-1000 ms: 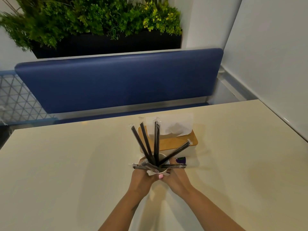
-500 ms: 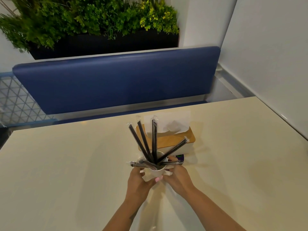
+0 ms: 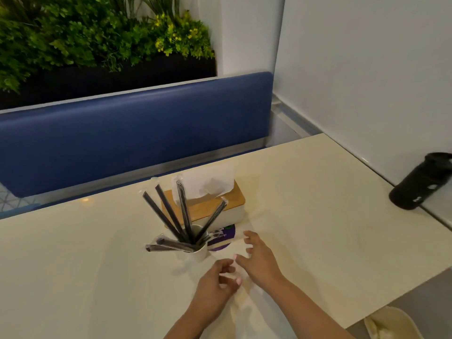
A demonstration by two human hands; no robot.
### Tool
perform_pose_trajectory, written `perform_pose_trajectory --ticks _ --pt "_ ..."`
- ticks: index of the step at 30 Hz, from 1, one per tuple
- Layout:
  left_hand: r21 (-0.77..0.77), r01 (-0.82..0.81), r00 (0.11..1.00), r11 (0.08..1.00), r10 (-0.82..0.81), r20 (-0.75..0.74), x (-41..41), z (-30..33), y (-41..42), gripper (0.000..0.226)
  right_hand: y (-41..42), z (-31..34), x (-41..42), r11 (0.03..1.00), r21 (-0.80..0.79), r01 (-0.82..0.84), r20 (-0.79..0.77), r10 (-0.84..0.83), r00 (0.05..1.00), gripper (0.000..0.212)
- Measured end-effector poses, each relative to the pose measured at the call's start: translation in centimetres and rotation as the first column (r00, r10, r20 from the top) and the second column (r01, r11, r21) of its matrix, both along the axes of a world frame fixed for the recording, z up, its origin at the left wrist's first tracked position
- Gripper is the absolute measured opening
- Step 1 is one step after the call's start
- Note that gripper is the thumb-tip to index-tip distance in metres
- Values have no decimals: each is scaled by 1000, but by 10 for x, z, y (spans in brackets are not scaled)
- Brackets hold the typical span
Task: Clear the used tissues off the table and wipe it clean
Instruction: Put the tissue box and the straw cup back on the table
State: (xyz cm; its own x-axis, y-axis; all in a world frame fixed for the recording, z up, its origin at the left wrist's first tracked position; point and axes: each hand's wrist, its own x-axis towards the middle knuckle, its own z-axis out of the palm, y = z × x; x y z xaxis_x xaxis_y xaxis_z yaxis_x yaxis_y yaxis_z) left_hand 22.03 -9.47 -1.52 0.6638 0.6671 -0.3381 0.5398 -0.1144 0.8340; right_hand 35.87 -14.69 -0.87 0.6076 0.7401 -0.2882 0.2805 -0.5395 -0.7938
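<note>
The cream table [image 3: 318, 216] fills the view. A white cup [image 3: 200, 249] of wrapped black straws stands near its middle, in front of a tissue box with a wooden lid [image 3: 205, 207]; a clean white tissue [image 3: 208, 183] sticks up from the box. Just right of the cup lies a purple round sticker [image 3: 223, 237]. My left hand [image 3: 216, 288] hovers in front of the cup, fingers loosely curled and holding nothing. My right hand [image 3: 260, 259] is beside it with fingers spread, off the cup. I see no loose tissue on the tabletop.
A black bottle [image 3: 420, 184] stands at the table's right edge by the white wall. A pale bin [image 3: 391, 324] sits on the floor at the lower right. Beyond the table are a blue bench back [image 3: 134, 133] and a planter [image 3: 97, 40].
Both hands have let go of the straw cup and drawn back toward me. The cup now stands alone on the table. The view has swung right, and the bottle and bin now show.
</note>
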Motion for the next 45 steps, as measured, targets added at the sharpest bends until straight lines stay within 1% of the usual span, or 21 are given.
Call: perform_pose_trajectory --ticks 4,7,13,17,21,27,30,32,34,38,40,42,45 --pt "11 80 996 997 -80 41 32 8 -7 59 -23 7 23 994 47 100 -17 -99 995 65" --pt "26 104 992 994 -105 73 60 12 -14 67 -42 14 45 982 79 174 -48 -170 984 66" --pt "71 175 976 982 -182 120 129 23 -29 72 -83 23 99 934 141 328 -77 -320 944 67" --pt "103 238 957 966 -251 145 186 32 -41 76 -112 27 144 890 153 430 -70 -424 903 70" --pt "119 297 933 947 -315 176 249 45 -56 78 -142 33 197 835 161 526 -75 -521 850 74" --pt "142 367 899 919 -390 200 354 66 -82 77 -177 41 283 725 197 660 -62 -662 747 77" --pt "155 408 880 899 -433 194 405 70 -93 79 -189 43 325 682 214 700 -39 -710 703 79" --pt "152 437 865 886 -461 197 436 69 -98 80 -195 45 351 668 227 708 -1 -727 686 75" --pt "144 458 854 877 -479 203 464 68 -104 84 -199 48 374 670 236 704 20 -728 686 71" --pt "121 483 846 867 -498 192 510 64 -114 93 -199 40 413 677 206 706 11 -724 690 82" --pt "117 486 846 866 -500 187 527 60 -119 94 -197 33 427 691 195 696 25 -713 701 82" --pt "112 492 840 863 -505 198 540 57 -124 92 -196 22 439 697 177 695 19 -708 706 81" --pt "85 481 833 873 -485 267 553 55 -131 82 -192 18 449 677 192 711 -27 -720 693 74"
